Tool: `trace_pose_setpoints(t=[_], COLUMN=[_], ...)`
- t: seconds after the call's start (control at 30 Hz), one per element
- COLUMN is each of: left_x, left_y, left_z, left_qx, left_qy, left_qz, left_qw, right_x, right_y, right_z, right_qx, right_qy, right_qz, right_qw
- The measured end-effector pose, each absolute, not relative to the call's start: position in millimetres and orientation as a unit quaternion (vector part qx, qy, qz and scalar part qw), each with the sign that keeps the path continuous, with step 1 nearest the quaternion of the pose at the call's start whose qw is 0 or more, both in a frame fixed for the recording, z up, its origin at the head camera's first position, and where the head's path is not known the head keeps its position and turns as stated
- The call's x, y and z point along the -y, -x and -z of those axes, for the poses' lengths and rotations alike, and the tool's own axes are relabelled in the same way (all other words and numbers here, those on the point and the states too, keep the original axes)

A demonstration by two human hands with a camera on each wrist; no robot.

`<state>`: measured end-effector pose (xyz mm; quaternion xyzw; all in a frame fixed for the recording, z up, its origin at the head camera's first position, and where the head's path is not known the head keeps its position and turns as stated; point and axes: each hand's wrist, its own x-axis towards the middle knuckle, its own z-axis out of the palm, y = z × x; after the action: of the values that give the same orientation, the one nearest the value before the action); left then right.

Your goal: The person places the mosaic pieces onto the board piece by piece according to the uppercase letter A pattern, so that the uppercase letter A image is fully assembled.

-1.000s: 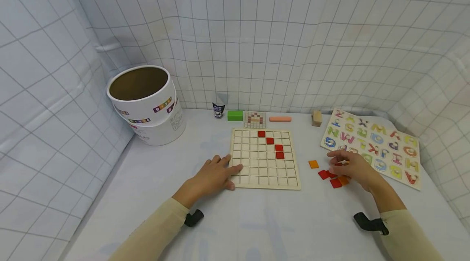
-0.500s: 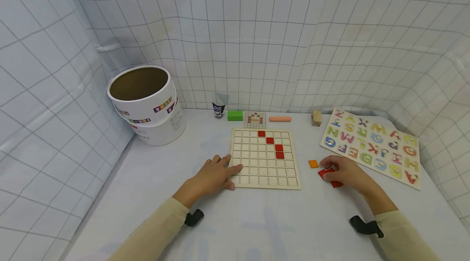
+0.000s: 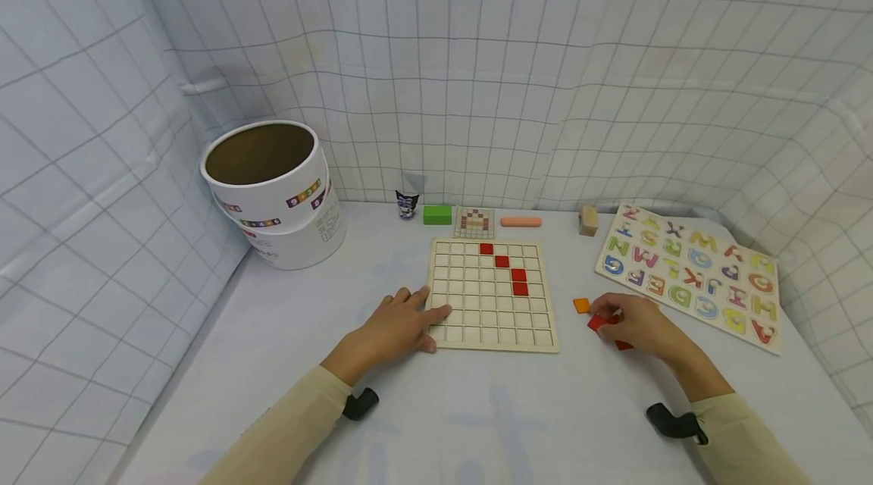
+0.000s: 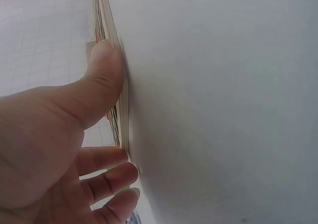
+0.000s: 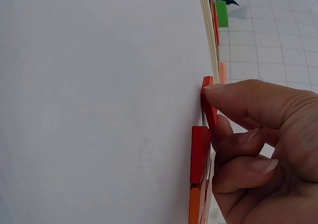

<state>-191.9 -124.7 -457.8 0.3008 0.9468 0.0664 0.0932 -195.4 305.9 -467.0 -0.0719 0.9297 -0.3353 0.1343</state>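
One red square tile is pinched at its edges between the thumb and curled fingers of the right hand, tipped up off the white table just right of the wooden grid board. It looks thin, stiff and light, probably smooth enough to slip, so opposite edges seem the sound place to hold it. Its faces are plain glossy red. More tiles lie touching or just beside it: another red tile flat under the fingers, an orange one below that, and a separate orange tile nearer the board. Four red tiles already sit in a stepped diagonal in the grid. The left hand lies with relaxed fingers, thumb pressed on the board's near left edge, steadying it.
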Motion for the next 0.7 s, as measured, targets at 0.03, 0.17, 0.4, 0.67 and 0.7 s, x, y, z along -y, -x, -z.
trace_pose_setpoints(t=[0.03, 0.17, 0.4, 0.67, 0.7], left_x=[124.5, 124.5, 124.6, 123.8, 123.6], left_y=[192.1, 192.3, 192.4, 191.8, 191.8], left_z=[457.6, 457.4, 457.2, 458.2, 457.5], left_qx=[-0.946, -0.946, -0.946, -0.946, -0.946], left_qy=[-0.303, -0.307, -0.305, -0.302, -0.302], left_qz=[-0.066, -0.064, -0.065, -0.069, -0.069], left_qw=[0.092, 0.088, 0.089, 0.095, 0.097], right_x=[-305.3, -304.9, -308.0, -303.1, -299.0], right_y=[195.1, 194.8, 192.6, 199.0, 202.0], right_z=[466.7, 466.1, 467.1, 456.6, 455.3], right_qx=[-0.930, -0.927, -0.920, -0.880, -0.867], right_qy=[0.070, 0.076, 0.113, 0.083, 0.074], right_qz=[0.335, 0.339, 0.350, 0.447, 0.472], right_qw=[0.137, 0.140, 0.135, 0.138, 0.140])
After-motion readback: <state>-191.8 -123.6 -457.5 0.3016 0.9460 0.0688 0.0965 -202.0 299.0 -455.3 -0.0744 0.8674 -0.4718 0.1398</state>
